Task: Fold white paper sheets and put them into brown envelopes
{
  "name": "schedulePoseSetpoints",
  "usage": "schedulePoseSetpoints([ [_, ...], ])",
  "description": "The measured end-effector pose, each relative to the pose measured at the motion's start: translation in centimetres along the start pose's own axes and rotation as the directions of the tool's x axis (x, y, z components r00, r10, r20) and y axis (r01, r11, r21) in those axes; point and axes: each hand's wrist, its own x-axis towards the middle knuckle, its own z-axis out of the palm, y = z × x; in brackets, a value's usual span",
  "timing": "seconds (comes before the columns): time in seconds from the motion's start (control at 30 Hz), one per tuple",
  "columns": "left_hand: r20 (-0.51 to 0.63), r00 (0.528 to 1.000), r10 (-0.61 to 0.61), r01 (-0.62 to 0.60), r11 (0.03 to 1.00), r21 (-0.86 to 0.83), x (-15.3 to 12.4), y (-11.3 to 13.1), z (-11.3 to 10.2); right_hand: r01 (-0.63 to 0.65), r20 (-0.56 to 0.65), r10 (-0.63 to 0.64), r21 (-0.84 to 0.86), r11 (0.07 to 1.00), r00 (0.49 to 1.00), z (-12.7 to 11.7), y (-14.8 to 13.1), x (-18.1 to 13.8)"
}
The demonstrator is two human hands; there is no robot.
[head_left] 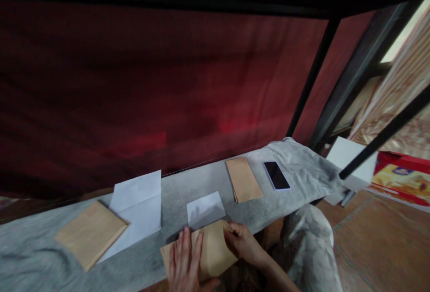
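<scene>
A brown paper envelope (215, 242) lies at the near edge of the cloth-covered surface, under both hands. My left hand (186, 258) rests on its left part with the fingers stretched out. At the right end, my right hand (243, 243) pinches the envelope's edge, which lifts and bends there. Just beyond the envelope is a folded white paper (205, 208). Further right lies a small stack of brown envelopes (244, 179). On the left, another pile of brown envelopes (91, 234) overlaps a large creased white sheet (141, 207).
A phone (276, 175) lies on the grey cloth (188, 183) at the right. Red fabric (151, 81) hangs behind. Dark metal posts (314, 77) rise at the right, near a white box (352, 160) and a red-yellow carton (403, 178) on the tiled floor.
</scene>
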Motion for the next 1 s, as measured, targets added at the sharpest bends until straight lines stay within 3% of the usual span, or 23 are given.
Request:
schedulePoseSetpoints([
  [0.17, 0.106, 0.991, 0.078, -0.092, 0.987, 0.131, 0.9, -0.4, 0.1, -0.024, 0.035, 0.023, 0.01, 1.0, 0.999, -0.1, 0.1, -0.4],
  [0.4, 0.11, 0.99, 0.091, -0.109, 0.98, 0.165, 0.0, 1.6, 0.0, -0.067, 0.015, 0.068, -0.086, 0.994, 0.998, -1.1, 0.3, -0.7],
  [0.7, 0.161, 0.987, 0.004, -0.026, 0.99, 0.138, 0.2, 3.5, -1.8, 0.1, -0.049, -0.136, -0.447, 0.889, 0.989, -2.6, 3.5, -0.5],
  [0.87, 0.126, 0.991, -0.035, 0.02, 0.994, 0.112, -0.1, 3.4, -0.4, 0.132, -0.248, -0.331, -0.584, 0.801, 0.911, -4.3, 2.7, -0.8],
  [1.0, 0.067, 0.997, 0.048, -0.058, 0.986, 0.155, -0.7, 2.6, 1.6, 0.171, -0.101, -0.295, -0.62, 0.766, 0.95, -4.9, 1.2, -2.0],
])
